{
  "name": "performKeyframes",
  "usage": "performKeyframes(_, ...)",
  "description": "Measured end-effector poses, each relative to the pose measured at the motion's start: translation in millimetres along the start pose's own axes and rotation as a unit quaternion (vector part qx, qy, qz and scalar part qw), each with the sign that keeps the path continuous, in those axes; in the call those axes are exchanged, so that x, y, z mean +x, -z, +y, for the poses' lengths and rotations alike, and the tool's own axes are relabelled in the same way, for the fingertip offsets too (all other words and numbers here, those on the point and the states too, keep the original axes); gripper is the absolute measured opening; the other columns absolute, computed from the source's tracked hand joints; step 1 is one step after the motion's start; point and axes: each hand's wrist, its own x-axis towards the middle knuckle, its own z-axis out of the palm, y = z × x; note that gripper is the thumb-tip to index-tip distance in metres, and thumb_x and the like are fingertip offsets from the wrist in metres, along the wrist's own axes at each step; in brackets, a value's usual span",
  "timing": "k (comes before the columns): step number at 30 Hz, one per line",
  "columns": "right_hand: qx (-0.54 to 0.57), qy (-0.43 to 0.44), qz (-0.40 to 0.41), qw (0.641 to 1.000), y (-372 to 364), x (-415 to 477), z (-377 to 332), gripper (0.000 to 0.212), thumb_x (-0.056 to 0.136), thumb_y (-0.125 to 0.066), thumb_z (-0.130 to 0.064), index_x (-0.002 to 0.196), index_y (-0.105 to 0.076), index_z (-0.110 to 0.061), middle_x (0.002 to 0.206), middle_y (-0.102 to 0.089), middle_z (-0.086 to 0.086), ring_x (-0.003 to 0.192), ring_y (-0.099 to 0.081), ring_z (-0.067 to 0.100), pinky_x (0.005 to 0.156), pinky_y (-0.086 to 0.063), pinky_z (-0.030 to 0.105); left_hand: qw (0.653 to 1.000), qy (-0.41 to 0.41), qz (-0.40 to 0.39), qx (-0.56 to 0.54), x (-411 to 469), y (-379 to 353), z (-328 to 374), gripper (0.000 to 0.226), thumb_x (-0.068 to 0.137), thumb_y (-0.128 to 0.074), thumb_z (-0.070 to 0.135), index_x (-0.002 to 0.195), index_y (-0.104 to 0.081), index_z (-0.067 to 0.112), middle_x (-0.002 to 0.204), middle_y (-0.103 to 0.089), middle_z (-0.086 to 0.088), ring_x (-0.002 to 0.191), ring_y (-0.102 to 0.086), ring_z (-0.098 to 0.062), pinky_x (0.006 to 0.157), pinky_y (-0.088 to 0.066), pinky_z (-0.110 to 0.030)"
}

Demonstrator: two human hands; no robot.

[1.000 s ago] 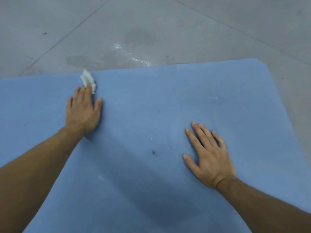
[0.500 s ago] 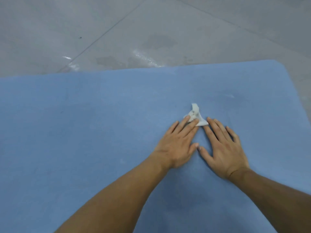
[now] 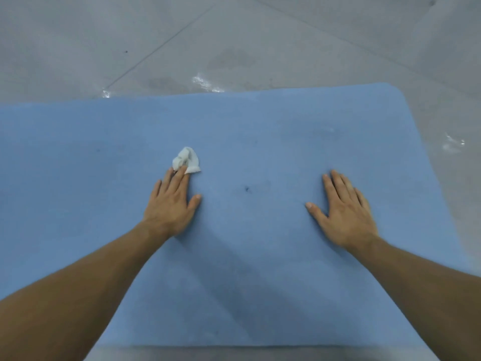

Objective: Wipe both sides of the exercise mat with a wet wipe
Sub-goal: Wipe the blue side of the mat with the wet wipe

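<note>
We see the blue exercise mat [image 3: 78, 178] lying flat on a grey floor [image 3: 234, 35], spanning the frame from 9 o'clock to 3 o'clock, its rounded corner showing toward 2 o'clock. The upward side carries a small dark speck [image 3: 246, 189] near the centre, between the two hands. The white wet wipe [image 3: 188, 160] sits crumpled on the mat, left of centre toward 10 o'clock, well inside the mat's far edge. Our left hand [image 3: 170, 204] lies palm down on the mat at the wipe's 6 o'clock. Its fingers [image 3: 179, 178] are straight and close together, their tips pressing on the wipe's near edge, with the thumb spread toward 3 o'clock. The grip of that hand is flat and unclenched, pinning the wipe rather than curling round it; how much of the wipe lies beneath the fingertips we cannot quite tell. Our right hand [image 3: 343, 212] rests at 3 o'clock from the left one, well apart from it, palm down on bare mat with fingers straight and pointing toward 11 o'clock. Its grip is flat and has hold of nothing. The left forearm [image 3: 78, 282] comes in from 7 o'clock and the right forearm [image 3: 416, 277] from 5 o'clock. On the floor past the mat's far edge, at 12 o'clock, a wet patch [image 3: 205, 83] glistens, and a wet smear [image 3: 453, 144] shines beside the mat's right side at 3 o'clock.
</note>
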Motion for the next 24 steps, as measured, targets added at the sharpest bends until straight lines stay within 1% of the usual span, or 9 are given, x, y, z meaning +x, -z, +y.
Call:
performKeyframes(3, 0.006, -0.034, -0.005, 0.999, 1, -24, 11, 0.083, 0.1, -0.028, -0.067, 0.167, -0.007, -0.021, 0.174, 0.001, -0.005, 0.159, 0.005, 0.013, 0.127, -0.003, 0.036, 0.999, -0.03, -0.004, -0.035, -1, -5, 40, 0.077, 0.104, -0.027, 0.061, 0.166, -0.01, 0.019, 0.174, 0.0, 0.006, 0.16, 0.004, -0.018, 0.128, -0.004, -0.043)
performKeyframes(7, 0.003, -0.036, -0.013, 0.999, -2, -44, 14, 0.082, 0.101, -0.033, -0.063, 0.167, -0.009, -0.019, 0.174, -0.001, -0.002, 0.16, 0.003, 0.015, 0.127, -0.006, 0.037, 0.97, -0.237, -0.053, -0.008, -10, -18, 130, 0.088, 0.091, -0.006, 0.066, 0.166, -0.006, 0.021, 0.174, -0.001, 0.006, 0.16, 0.006, -0.017, 0.129, -0.004, -0.044)
performKeyframes(10, 0.009, -0.033, -0.022, 0.999, -2, -50, 14, 0.082, 0.101, -0.032, -0.063, 0.166, -0.01, -0.019, 0.174, -0.002, -0.001, 0.16, 0.002, 0.017, 0.127, -0.009, 0.038, 0.938, -0.333, -0.092, 0.011, -32, -35, 201, 0.073, 0.104, -0.021, 0.055, 0.166, -0.007, 0.02, 0.174, 0.001, 0.007, 0.159, 0.009, -0.015, 0.129, 0.001, -0.039)
performKeyframes(13, 0.005, -0.014, -0.04, 0.999, 3, -51, 23, 0.081, 0.101, -0.029, -0.064, 0.166, -0.009, -0.021, 0.174, 0.001, -0.003, 0.16, 0.003, 0.016, 0.127, -0.007, 0.034, 0.939, -0.334, -0.078, 0.018, -42, -43, 221, 0.07, 0.107, -0.031, 0.048, 0.166, -0.009, 0.018, 0.174, 0.0, 0.007, 0.159, 0.008, -0.015, 0.129, -0.001, -0.039)
performKeyframes(17, -0.007, -0.007, -0.038, 0.999, 5, -59, 34, 0.079, 0.102, -0.026, -0.065, 0.166, -0.007, -0.024, 0.174, 0.003, -0.005, 0.16, 0.003, 0.015, 0.127, -0.006, 0.033, 0.945, -0.322, -0.04, 0.049, -25, -35, 169, 0.069, 0.106, -0.025, 0.048, 0.166, -0.009, 0.017, 0.174, -0.001, 0.006, 0.16, 0.002, -0.015, 0.126, 0.007, -0.031)
performKeyframes(18, -0.007, -0.012, -0.039, 0.999, 4, -61, 34, 0.077, 0.104, -0.029, -0.063, 0.166, -0.007, -0.025, 0.174, 0.004, -0.005, 0.16, 0.004, 0.015, 0.127, -0.006, 0.034, 0.954, -0.297, -0.026, 0.046, -19, -33, 148, 0.071, 0.104, -0.022, 0.05, 0.165, -0.014, 0.015, 0.173, -0.009, 0.003, 0.16, -0.006, -0.018, 0.126, 0.003, -0.032)
performKeyframes(21, -0.006, -0.02, -0.04, 0.999, 3, -62, 29, 0.076, 0.105, -0.033, -0.059, 0.166, -0.004, -0.026, 0.174, 0.007, -0.006, 0.16, 0.007, 0.014, 0.127, -0.004, 0.035, 0.975, -0.22, 0.002, 0.042, -6, -28, 79, 0.074, 0.1, -0.023, 0.053, 0.16, -0.032, 0.01, 0.168, -0.028, -0.006, 0.155, -0.028, -0.028, 0.125, -0.021, -0.044)
performKeyframes(22, -0.006, -0.023, -0.041, 0.999, 3, -62, 28, 0.075, 0.105, -0.032, -0.059, 0.166, -0.003, -0.026, 0.174, 0.008, -0.007, 0.16, 0.008, 0.014, 0.127, -0.004, 0.035, 0.979, -0.198, 0.007, 0.045, -4, -25, 56, 0.075, 0.1, -0.024, 0.054, 0.16, -0.033, 0.01, 0.168, -0.029, -0.005, 0.154, -0.029, -0.028, 0.124, -0.023, -0.046)
performKeyframes(24, -0.003, -0.026, -0.038, 0.999, 2, -62, 27, 0.075, 0.104, -0.032, -0.058, 0.166, -0.003, -0.026, 0.174, 0.007, -0.006, 0.16, 0.008, 0.014, 0.127, -0.004, 0.036, 0.984, -0.168, 0.014, 0.053, -7, -18, 20, 0.077, 0.1, -0.02, 0.058, 0.162, -0.028, 0.013, 0.17, -0.023, 0.0, 0.157, -0.022, -0.023, 0.126, -0.017, -0.043)
